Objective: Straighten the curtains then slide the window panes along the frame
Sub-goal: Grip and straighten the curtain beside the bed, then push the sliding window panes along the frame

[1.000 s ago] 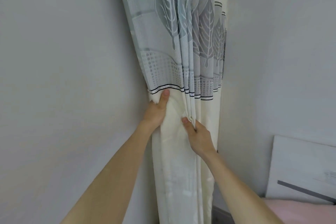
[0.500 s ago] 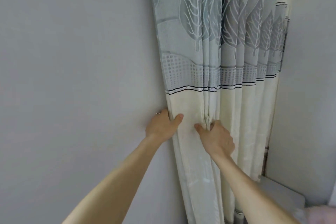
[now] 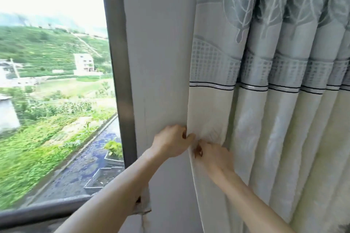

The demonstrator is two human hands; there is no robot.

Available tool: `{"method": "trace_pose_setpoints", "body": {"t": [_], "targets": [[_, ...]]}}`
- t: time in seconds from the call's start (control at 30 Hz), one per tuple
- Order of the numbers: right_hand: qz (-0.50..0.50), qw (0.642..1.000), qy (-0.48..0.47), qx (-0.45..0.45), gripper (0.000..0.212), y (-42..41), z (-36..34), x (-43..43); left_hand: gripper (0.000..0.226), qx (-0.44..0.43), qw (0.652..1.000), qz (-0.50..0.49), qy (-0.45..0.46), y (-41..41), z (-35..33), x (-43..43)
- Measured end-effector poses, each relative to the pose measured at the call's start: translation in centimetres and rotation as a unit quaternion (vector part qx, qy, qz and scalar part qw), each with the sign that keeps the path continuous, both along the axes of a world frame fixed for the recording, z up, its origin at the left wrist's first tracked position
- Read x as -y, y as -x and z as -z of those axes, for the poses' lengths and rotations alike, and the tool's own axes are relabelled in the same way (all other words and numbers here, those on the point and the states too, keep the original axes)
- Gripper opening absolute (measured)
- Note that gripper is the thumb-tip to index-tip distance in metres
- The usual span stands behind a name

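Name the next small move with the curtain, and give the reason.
Probably draw the curtain edge downward to smooth it: both hands, left hand and right hand, have a grip on its leading edge, and the cloth puckers just above them.

head view, close, facing curtain edge, window frame left

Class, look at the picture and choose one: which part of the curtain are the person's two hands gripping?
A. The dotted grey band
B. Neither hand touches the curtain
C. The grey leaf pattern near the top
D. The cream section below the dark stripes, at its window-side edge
D: the left hand and right hand both pinch the curtain at its cream edge, below the stripes.
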State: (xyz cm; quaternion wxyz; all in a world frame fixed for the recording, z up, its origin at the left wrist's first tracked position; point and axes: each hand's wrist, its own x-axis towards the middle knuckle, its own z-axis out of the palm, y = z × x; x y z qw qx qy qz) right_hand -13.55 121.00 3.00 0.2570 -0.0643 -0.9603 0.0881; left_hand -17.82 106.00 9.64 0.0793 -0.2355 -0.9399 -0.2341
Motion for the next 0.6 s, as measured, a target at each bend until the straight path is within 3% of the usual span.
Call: {"method": "trace_pose_setpoints", "body": {"t": [0.1,0.3,0.6], "targets": [[-0.103,0.992,-0.029,0.066,0.031,1.3,0.1,5.5,0.036,0.012,0.999,-0.047,0.014,-1.0,0.4,6.6],[-0.288,0.952,-0.065,0.076,0.023,2.0,-0.7,16.3,0.027,0.031,0.975,-0.216,0.047,-5.5,1.3,20.4],[-0.497,0.857,-0.094,0.102,0.036,0.9,-1.6,33.9,0.025,0.104,0.873,-0.469,0.079,-15.3,3.5,37.0]]}}
